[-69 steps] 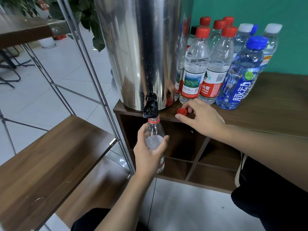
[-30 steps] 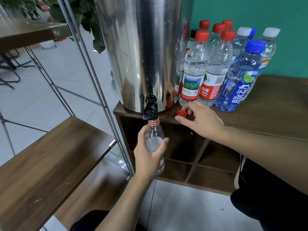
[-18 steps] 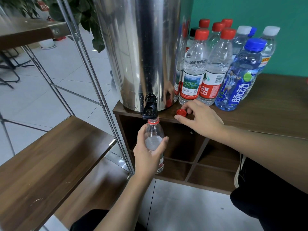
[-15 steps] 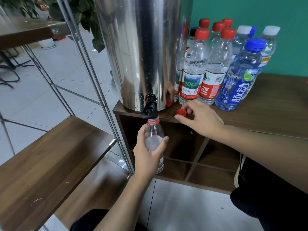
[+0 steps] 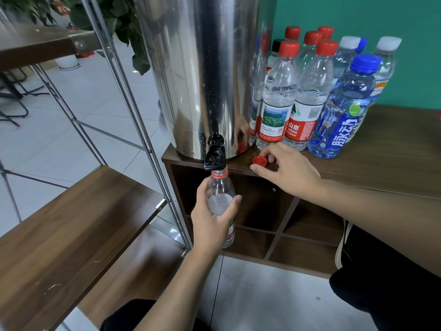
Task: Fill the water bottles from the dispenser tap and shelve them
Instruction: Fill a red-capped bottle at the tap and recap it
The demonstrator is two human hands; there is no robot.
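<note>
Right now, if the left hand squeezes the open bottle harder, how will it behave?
The bottle looks thin and clear, so it probably dents easily. It is uncapped under the tap and partly filled, so squeezing may push water out. The left hand wraps its middle, so slipping seems unlikely.

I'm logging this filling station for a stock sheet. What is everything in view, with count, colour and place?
Dispenser: one, steel, on cabinet.
Tap: one, black, at dispenser base.
Open bottle: one, clear, under tap.
Loose cap: one, red, on cabinet top.
Capped bottles: about ten; red, white, blue, black caps; beside dispenser.
Cabinet: one, dark wood.
Shelf rack: one, wood and metal, left.
Plant: green, behind rack.
Left hand: grips open bottle.
Right hand: fingers pinch loose cap.
</note>
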